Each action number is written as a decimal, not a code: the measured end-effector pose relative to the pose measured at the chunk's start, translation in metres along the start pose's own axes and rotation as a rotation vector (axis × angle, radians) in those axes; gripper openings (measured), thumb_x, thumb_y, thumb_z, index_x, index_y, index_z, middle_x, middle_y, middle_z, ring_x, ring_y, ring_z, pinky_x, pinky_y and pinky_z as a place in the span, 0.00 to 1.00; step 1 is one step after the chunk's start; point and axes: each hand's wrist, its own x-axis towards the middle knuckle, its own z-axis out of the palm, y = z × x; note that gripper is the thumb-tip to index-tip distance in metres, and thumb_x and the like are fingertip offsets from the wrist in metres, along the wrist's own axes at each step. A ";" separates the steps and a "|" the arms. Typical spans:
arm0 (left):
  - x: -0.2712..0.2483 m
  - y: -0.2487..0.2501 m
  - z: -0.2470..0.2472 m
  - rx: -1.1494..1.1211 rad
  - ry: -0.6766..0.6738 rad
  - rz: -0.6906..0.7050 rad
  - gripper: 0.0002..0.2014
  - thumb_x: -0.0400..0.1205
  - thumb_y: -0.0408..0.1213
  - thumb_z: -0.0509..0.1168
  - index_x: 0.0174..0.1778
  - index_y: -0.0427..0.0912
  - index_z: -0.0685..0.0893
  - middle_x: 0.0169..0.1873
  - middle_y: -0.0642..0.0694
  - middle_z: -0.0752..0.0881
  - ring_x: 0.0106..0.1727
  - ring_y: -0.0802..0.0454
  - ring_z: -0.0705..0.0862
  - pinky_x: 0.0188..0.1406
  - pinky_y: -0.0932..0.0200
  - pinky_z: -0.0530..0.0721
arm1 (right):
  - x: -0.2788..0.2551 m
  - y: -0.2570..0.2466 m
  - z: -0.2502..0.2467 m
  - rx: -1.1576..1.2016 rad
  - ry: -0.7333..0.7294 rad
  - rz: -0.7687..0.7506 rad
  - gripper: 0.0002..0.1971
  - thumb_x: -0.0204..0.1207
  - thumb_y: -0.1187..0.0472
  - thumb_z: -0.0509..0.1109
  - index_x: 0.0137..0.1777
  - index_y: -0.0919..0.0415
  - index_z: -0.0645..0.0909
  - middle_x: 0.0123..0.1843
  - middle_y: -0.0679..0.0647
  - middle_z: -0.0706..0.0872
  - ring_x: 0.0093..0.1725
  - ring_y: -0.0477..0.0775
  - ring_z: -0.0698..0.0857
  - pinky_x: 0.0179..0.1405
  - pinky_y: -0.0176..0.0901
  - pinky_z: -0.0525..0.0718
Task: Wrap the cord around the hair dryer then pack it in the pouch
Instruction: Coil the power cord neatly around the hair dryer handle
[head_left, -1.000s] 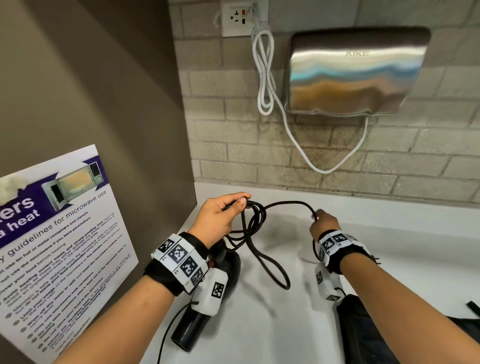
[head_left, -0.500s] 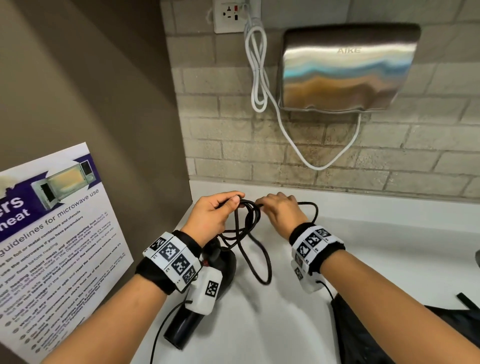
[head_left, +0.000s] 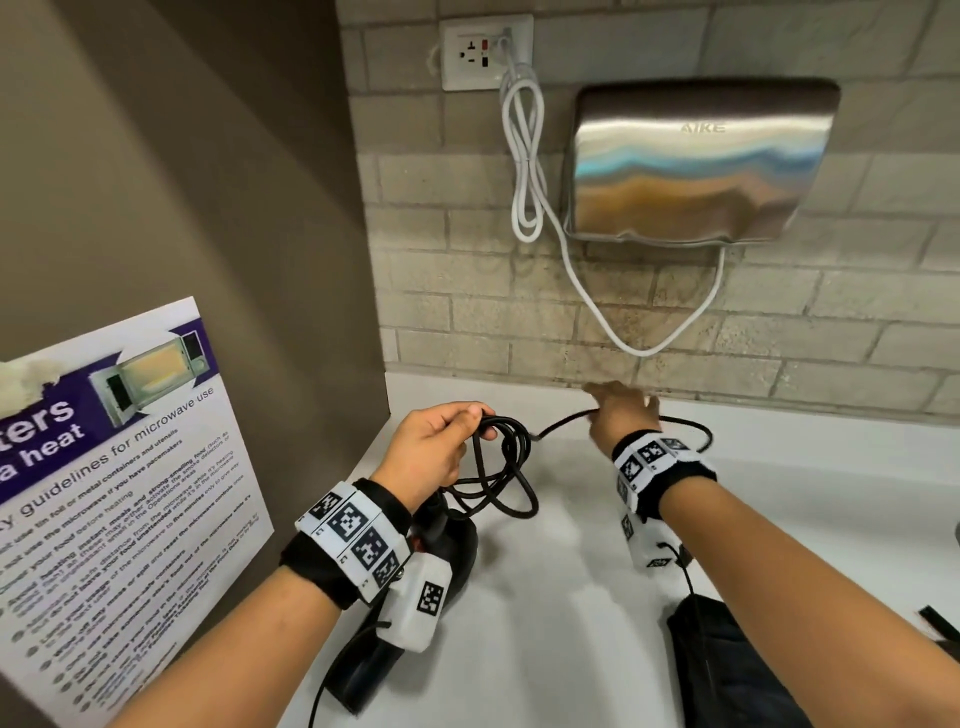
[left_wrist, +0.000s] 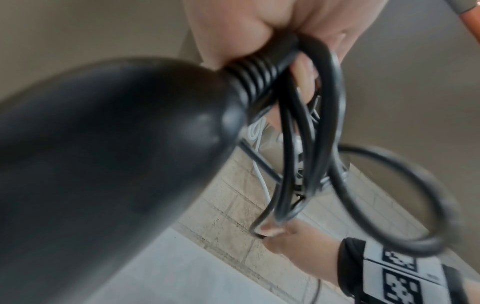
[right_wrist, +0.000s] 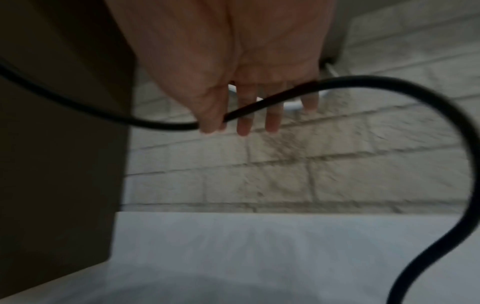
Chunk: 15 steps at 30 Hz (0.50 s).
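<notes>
A black hair dryer (head_left: 452, 551) lies on the white counter (head_left: 561, 623) under my left wrist, barrel pointing toward me. My left hand (head_left: 431, 452) grips the handle's ribbed end together with several loops of the black cord (head_left: 511, 467); the left wrist view shows the dryer (left_wrist: 103, 154) and the loops (left_wrist: 335, 102) close up. My right hand (head_left: 621, 415) is near the back wall and pinches a free stretch of cord (right_wrist: 389, 84) between thumb and forefinger, its other fingers straight. The dark pouch (head_left: 727, 670) lies under my right forearm, partly hidden.
A steel hand dryer (head_left: 696, 166) hangs on the brick wall, its white cable (head_left: 524, 156) running to a socket (head_left: 485, 52). A brown side wall with a microwave poster (head_left: 104, 493) closes the left. A black strap (head_left: 935, 621) shows at the right edge.
My right hand brought a loop of cord to the left hand, then moved back to the right and pinched a further stretch. The left hand kept its grip and now holds more loops.
</notes>
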 end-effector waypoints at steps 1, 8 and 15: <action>0.001 0.000 -0.001 0.009 0.010 0.011 0.11 0.85 0.31 0.55 0.45 0.40 0.83 0.34 0.43 0.83 0.12 0.63 0.60 0.11 0.72 0.58 | -0.007 -0.009 0.003 -0.024 0.047 -0.142 0.29 0.78 0.61 0.59 0.78 0.46 0.57 0.80 0.54 0.62 0.80 0.61 0.57 0.79 0.66 0.45; 0.009 -0.002 -0.015 0.010 0.129 0.047 0.09 0.84 0.32 0.57 0.47 0.41 0.84 0.33 0.43 0.83 0.12 0.63 0.62 0.11 0.72 0.60 | -0.050 -0.066 0.018 0.281 0.027 -0.798 0.19 0.77 0.62 0.65 0.68 0.56 0.75 0.70 0.56 0.78 0.72 0.56 0.72 0.76 0.54 0.66; 0.010 0.000 -0.017 -0.005 0.100 0.028 0.10 0.85 0.33 0.56 0.48 0.38 0.84 0.16 0.52 0.73 0.12 0.63 0.60 0.11 0.72 0.59 | -0.056 -0.086 0.026 0.933 -0.217 -0.633 0.22 0.76 0.79 0.59 0.67 0.62 0.75 0.59 0.48 0.81 0.59 0.33 0.79 0.66 0.33 0.76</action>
